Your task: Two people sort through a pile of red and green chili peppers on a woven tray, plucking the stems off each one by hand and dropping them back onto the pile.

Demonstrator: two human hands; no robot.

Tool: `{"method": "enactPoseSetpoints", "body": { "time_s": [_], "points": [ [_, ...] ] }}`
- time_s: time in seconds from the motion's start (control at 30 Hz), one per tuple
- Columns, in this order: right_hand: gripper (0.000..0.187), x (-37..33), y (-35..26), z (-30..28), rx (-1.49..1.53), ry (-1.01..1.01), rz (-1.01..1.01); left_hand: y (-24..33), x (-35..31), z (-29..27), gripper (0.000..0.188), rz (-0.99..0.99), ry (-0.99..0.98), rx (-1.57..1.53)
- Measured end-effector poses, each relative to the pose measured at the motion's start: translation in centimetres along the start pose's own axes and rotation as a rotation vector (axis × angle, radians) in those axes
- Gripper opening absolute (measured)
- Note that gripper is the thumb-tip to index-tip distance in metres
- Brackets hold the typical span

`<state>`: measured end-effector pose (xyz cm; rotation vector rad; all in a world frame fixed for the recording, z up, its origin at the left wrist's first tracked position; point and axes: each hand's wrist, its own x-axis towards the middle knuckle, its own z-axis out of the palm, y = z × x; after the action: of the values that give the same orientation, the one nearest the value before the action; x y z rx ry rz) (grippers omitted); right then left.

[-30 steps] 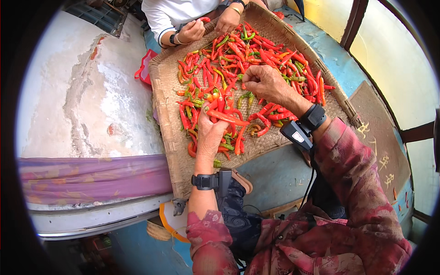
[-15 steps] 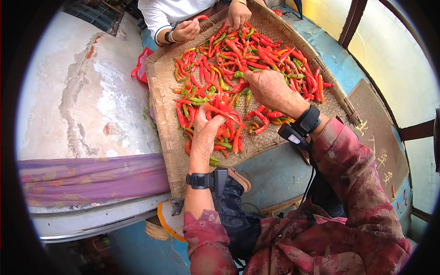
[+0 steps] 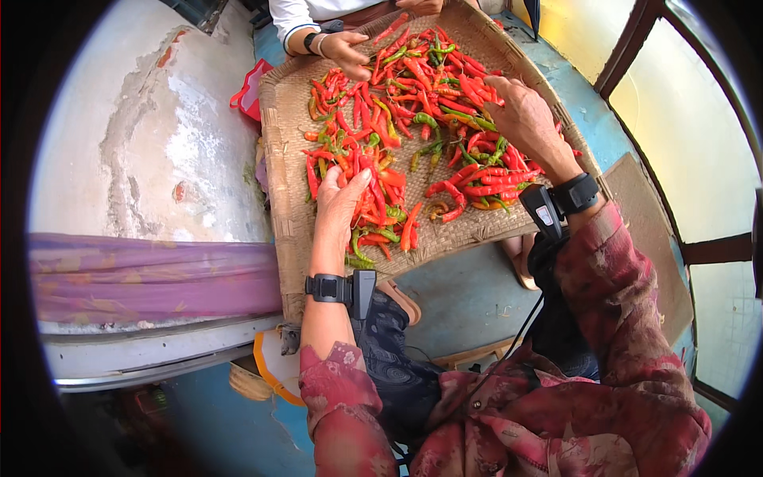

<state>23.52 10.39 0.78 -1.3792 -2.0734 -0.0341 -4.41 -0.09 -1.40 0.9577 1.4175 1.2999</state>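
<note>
Red chili peppers [image 3: 381,191], with some green and orange ones among them, lie in heaps on a woven bamboo tray [image 3: 286,215]. My left hand [image 3: 338,211] rests at the near left heap, thumb and fingers apart around peppers that it touches but does not visibly grip. Over the right side of the large heap is my right hand [image 3: 524,119], its fingers bent and apart, with no pepper visible in it. Its fingertips are close to the red peppers, partly hiding them. Both wrists wear black bands with small boxes.
Across the tray, a co-worker's hand [image 3: 343,52] hovers over the peppers; their other hand [image 3: 417,6] is at the far rim. A red bag [image 3: 251,89] lies beside the tray's left edge. Purple cloth [image 3: 159,278] covers a ledge at left. Windows [image 3: 668,103] stand at right.
The red chili in my left hand has been let go onto the heap. My right hand has moved right and away from me. The co-worker's hand has opened and reached over the tray.
</note>
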Motion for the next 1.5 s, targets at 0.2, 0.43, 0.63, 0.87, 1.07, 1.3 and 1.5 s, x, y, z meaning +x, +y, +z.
{"method": "enactPoseSetpoints", "body": {
  "time_s": [0.2,0.43,0.63,0.87,1.07,1.3,1.5],
  "points": [
    [0.023,-1.9,-5.9,-1.7,0.426,-0.384,-0.103,0.4,0.3,0.0,0.038,0.086,-0.022,-0.006],
    [0.021,-3.9,-10.3,-0.5,0.458,-0.52,-0.167,0.5,-0.4,-0.3,0.048,0.065,0.015,0.081],
    [0.03,-4.0,-11.1,3.2,0.774,-0.593,0.114,-0.1,-0.3,0.1,0.032,0.184,-0.046,0.046],
    [0.023,-3.4,-11.6,5.6,1.527,-0.636,0.633,0.3,-0.9,0.6,0.019,0.18,-0.184,0.293],
    [0.023,-3.5,-11.2,5.7,1.516,-0.601,0.593,1.1,-1.0,0.9,0.03,0.157,-0.169,0.117],
    [0.024,-3.8,-10.8,5.0,1.211,-0.568,0.357,0.9,-1.3,1.2,0.034,0.205,-0.209,0.427],
    [0.025,-2.7,-9.0,4.0,1.331,-0.476,0.546,0.9,-0.9,0.8,0.027,0.038,-0.091,-0.033]
  ]
}}
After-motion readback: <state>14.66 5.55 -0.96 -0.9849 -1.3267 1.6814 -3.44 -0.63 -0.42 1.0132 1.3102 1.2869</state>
